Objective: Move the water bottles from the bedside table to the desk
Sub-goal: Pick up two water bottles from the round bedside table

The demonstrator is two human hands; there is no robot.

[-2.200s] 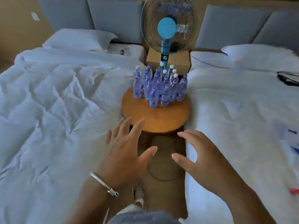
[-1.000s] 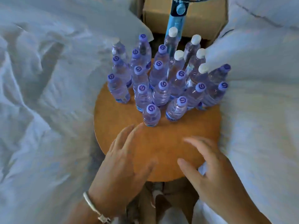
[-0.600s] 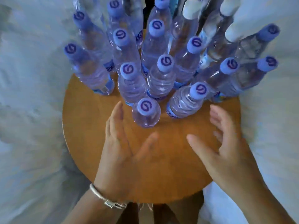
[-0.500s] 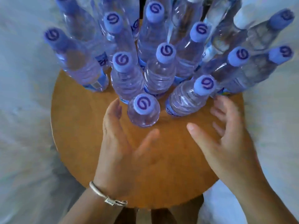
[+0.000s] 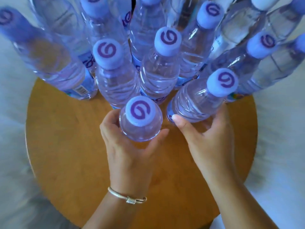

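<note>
While our left hand (image 5: 130, 146) wraps the nearest bottle (image 5: 140, 124) and our right hand (image 5: 209, 134) curls round the front-right bottle (image 5: 194, 103), both bottles seem to stand on the round wooden tabletop (image 5: 66, 146) at the front of the cluster. We judge a straight lift best, gripping low on the bodies so the neighbours touching behind stay upright. Count: about ten purple caps visible, one white at top right, more bottles cut off by the frame.
</note>
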